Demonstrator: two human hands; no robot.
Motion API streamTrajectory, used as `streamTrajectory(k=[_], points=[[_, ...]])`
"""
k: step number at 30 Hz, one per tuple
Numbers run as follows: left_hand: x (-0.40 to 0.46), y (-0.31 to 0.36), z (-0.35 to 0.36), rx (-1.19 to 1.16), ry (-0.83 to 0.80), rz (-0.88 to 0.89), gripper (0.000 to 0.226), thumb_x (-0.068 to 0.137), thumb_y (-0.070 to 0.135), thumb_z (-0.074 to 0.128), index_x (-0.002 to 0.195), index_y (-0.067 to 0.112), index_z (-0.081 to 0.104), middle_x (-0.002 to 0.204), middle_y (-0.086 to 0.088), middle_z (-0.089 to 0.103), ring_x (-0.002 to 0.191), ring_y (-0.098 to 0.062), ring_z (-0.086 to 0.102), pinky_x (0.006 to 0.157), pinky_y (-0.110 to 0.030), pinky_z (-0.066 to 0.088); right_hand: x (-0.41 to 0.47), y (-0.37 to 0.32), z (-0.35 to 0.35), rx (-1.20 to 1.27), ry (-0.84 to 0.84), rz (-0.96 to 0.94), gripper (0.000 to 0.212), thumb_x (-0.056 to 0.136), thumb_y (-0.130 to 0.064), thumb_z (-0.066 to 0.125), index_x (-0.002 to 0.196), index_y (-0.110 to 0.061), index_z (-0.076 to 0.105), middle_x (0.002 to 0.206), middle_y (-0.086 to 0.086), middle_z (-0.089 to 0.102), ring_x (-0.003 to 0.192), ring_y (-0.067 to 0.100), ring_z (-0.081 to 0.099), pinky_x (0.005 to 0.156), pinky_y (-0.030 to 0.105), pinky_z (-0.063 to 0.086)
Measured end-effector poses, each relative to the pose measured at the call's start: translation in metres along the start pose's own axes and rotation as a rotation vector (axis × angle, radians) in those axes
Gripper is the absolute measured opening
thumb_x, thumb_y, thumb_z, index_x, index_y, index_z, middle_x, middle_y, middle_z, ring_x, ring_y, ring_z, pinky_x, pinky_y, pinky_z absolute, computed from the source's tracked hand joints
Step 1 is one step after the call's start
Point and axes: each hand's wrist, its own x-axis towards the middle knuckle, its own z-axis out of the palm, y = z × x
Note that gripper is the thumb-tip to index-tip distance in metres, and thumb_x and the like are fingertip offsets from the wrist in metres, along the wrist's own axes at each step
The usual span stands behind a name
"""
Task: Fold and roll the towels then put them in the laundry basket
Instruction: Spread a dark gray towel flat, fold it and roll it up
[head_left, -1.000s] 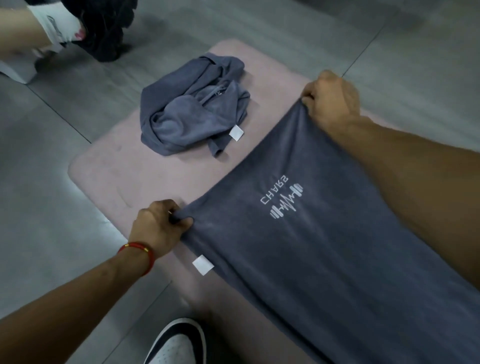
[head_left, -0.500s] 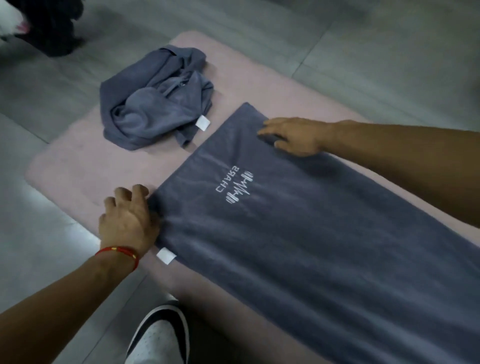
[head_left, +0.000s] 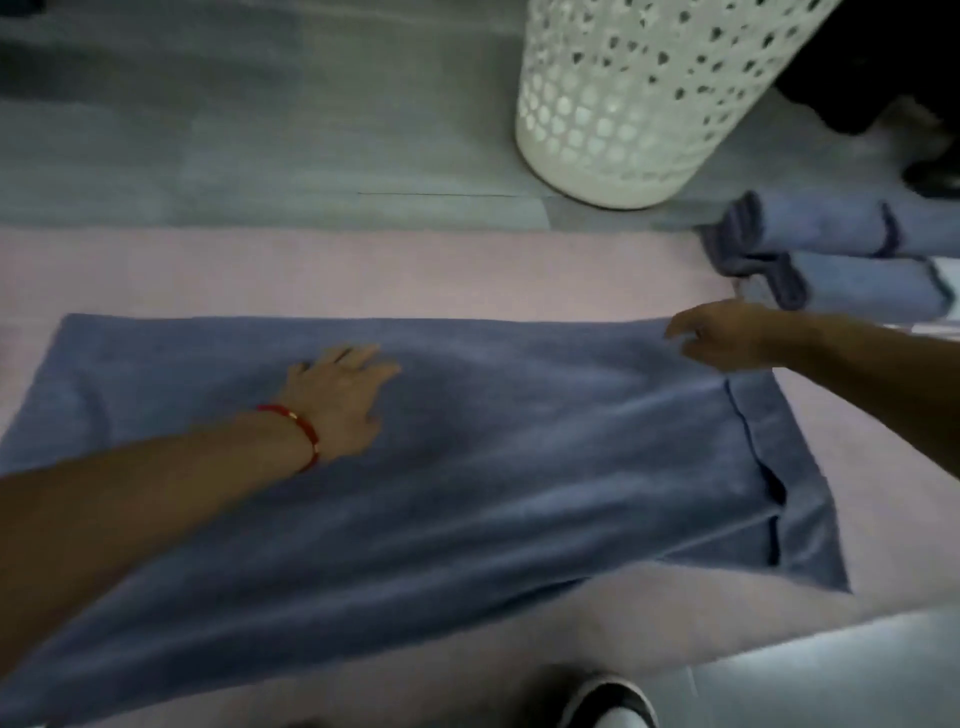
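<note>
The towel (head_left: 467, 467) is spread flat on the pink mat (head_left: 311, 270), looks soft, light and floppy, so I'd grab its 3 o'clock end to roll; left hand (head_left: 340, 397) presses flat, right hand (head_left: 727, 340) hovers loosely open, holding nothing.

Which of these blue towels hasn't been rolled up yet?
The big towel spread flat on the pink mat, under the left hand. The two rolled towels lie beside the white basket.
</note>
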Motion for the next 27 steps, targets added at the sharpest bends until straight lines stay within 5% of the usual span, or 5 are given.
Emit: streamTrajectory(k=[5,9,16,22,27], points=[[0.083,0.076,-0.029,0.025,-0.080,0.204,0.063,0.099,0.032,0.052,0.156,0.021,0.028,0.161,-0.007,0.028,0.147,-0.029,0.027,0.119,-0.040,0.026,-0.039,0.085,0.072,0.131,-0.128,0.241,0.047,0.103,-0.033,0.053,0.146,-0.016,0.048,0.149,0.008,0.048,0.134,0.031,0.049,0.110,0.032,0.034],[0.148,0.143,-0.021,-0.020,-0.106,0.249,0.054,0.099,0.032,0.051,0.151,0.021,0.038,0.153,-0.011,0.040,0.139,-0.033,0.039,0.115,-0.044,0.033,-0.060,0.110,0.144,0.353,-0.124,0.527,0.051,0.099,-0.034,0.056,0.141,-0.006,0.045,0.134,0.023,0.055,0.120,0.041,0.056,0.103,0.044,0.046],[0.215,0.302,0.009,-0.008,0.066,0.442,0.046,0.098,0.036,0.048,0.142,0.020,0.046,0.151,-0.009,0.039,0.134,-0.034,0.041,0.109,-0.054,0.039,-0.136,0.079,0.238,0.765,0.417,0.838,0.039,0.101,-0.022,0.042,0.139,-0.017,0.046,0.136,0.019,0.053,0.120,0.044,0.048,0.098,0.053,0.045],[0.268,0.393,-0.004,0.004,0.028,0.382,0.043,0.104,0.038,0.038,0.147,0.034,0.043,0.161,-0.008,0.021,0.138,-0.040,0.031,0.112,-0.056,0.032,-0.162,0.068,0.279,0.971,0.417,1.022,0.037,0.086,-0.050,0.058,0.090,-0.014,0.057,0.090,0.012,0.065,0.078,0.033,0.059,0.067,0.037,0.050],[0.302,0.408,-0.011,0.116,0.001,0.348,0.050,0.099,0.047,0.026,0.146,0.044,0.042,0.158,-0.006,0.032,0.134,-0.041,0.034,0.109,-0.058,0.032,-0.161,0.085,0.274,1.151,0.412,1.078,0.014,0.095,-0.021,0.059,0.095,-0.008,0.052,0.084,0.007,0.056,0.072,0.026,0.049,0.067,0.030,0.035]])
